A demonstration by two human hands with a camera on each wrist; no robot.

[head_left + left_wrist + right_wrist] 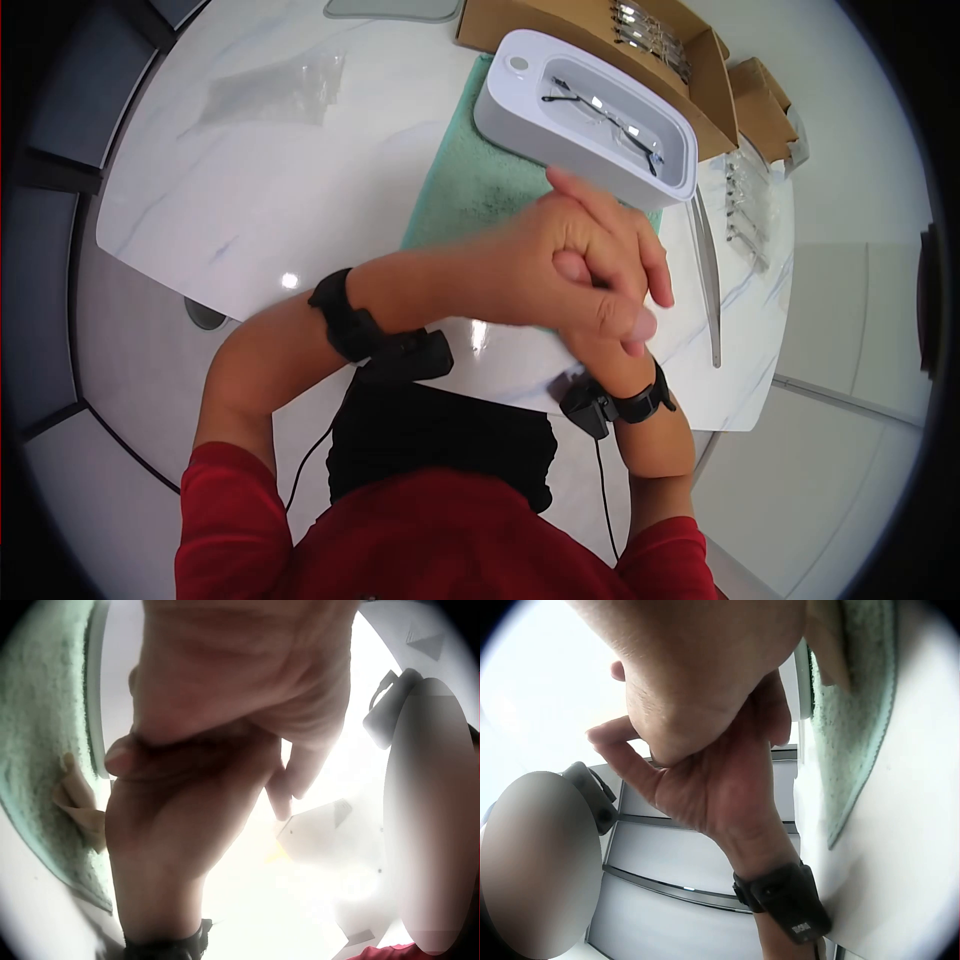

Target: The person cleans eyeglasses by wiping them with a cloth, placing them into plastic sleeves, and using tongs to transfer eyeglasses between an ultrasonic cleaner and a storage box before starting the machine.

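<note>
My two hands are clasped together over the near edge of the table, in front of a white cleaner tub. In the head view the left hand (520, 270) reaches across from the left and grips the right hand (625, 245), its thumb lying along the near side. The right hand comes up from below, and its fingers are partly hidden in the clasp. The left wrist view shows the right hand's palm side (187, 810) under the left hand (247, 667). No object shows between them. Beyond them, dark-framed glasses (610, 120) lie in the tub (590, 165).
The tub stands on a green cloth (450, 205). Behind it is a cardboard box (560, 35) holding several wrapped glasses. More wrapped glasses (745, 205) lie at the right, beside metal tweezers (708, 280). A clear plastic bag (275, 90) rests at the left of the marble-patterned table (330, 180).
</note>
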